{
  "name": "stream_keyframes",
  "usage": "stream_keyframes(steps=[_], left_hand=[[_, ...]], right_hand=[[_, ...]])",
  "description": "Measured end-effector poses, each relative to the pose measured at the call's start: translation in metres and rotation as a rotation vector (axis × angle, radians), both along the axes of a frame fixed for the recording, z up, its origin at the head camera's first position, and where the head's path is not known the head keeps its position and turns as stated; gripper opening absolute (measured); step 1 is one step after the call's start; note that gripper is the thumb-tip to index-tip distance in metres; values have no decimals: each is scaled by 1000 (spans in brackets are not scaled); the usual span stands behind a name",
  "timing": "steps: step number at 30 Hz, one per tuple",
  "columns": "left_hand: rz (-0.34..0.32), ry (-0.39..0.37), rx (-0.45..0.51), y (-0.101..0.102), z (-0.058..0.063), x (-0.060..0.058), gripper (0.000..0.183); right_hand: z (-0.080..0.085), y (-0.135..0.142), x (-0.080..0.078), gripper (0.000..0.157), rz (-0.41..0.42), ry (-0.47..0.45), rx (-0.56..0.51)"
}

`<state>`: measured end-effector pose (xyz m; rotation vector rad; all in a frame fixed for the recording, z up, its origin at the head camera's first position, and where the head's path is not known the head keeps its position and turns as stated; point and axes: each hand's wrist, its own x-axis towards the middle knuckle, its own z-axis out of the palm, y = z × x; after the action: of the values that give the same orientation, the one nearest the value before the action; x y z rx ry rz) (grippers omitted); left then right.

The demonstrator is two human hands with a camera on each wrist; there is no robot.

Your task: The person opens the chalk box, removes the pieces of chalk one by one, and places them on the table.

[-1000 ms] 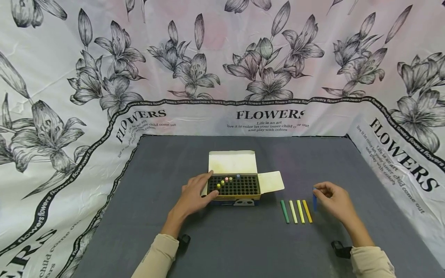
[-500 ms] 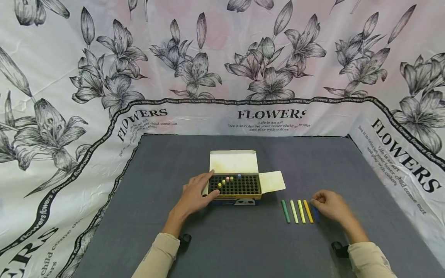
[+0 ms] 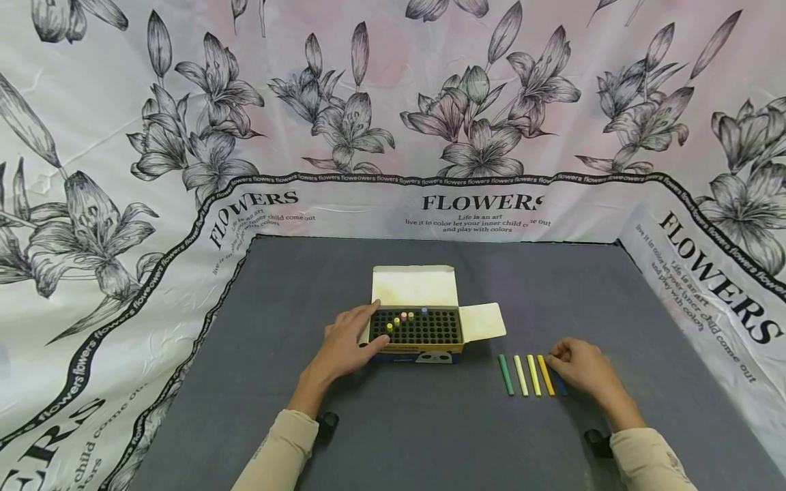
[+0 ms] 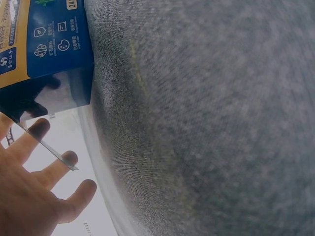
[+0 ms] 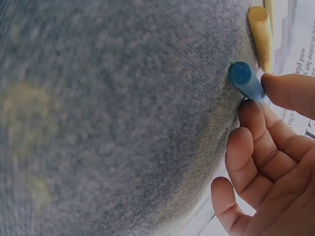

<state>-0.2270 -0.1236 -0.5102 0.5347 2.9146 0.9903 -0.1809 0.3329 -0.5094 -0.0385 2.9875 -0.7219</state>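
An open chalk box (image 3: 424,349) stands mid-table, its black holed insert (image 3: 430,331) holding several chalk sticks. My left hand (image 3: 346,341) grips the box's left end, thumb at the front corner and index finger at the back. In the left wrist view, the other fingers (image 4: 78,199) spread beside a thin box flap (image 4: 54,152). My right hand (image 3: 583,368) pinches a blue chalk stick (image 5: 241,73) between thumb and fingers, low at the table. That stick lies just right of an orange-yellow chalk stick (image 3: 546,375); the hand partly hides it in the head view.
Left of the orange-yellow stick lie a green chalk stick (image 3: 506,375), a pale yellow one (image 3: 520,375) and a yellow one (image 3: 534,375), in a row. The box's lid (image 3: 414,286) is folded back and a side flap (image 3: 483,322) sticks out right. A flower-printed cloth (image 3: 479,211) borders the grey table (image 3: 417,436).
My right hand has come down and slightly left, and the blue chalk stick has gone from upright to lying beside the orange-yellow one. My left hand stays at the box.
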Motion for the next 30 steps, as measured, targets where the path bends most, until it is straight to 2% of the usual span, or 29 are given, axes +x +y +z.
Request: stream_keyframes(steps=[8, 11, 13, 18, 23, 26, 30], left_hand=[[3, -3, -16, 0, -1, -2, 74], [1, -8, -14, -1, -1, -2, 74], [0, -8, -14, -1, -1, -2, 75], [0, -6, -11, -2, -2, -2, 75], [1, -5, -9, -1, -2, -2, 75], [2, -7, -6, -1, -2, -2, 75], [0, -6, -4, -1, -2, -2, 75]], right_hand=[[3, -1, -2, 28, -11, -8, 15], [8, -3, -3, 30, -41, 23, 9], [13, -8, -3, 32, -73, 83, -6], [28, -36, -9, 29, -118, 344, -83], [38, -75, -22, 18, -64, 579, -179], [40, -100, -30, 16, -11, 624, -203], [40, -131, -37, 17, 32, 591, -183]])
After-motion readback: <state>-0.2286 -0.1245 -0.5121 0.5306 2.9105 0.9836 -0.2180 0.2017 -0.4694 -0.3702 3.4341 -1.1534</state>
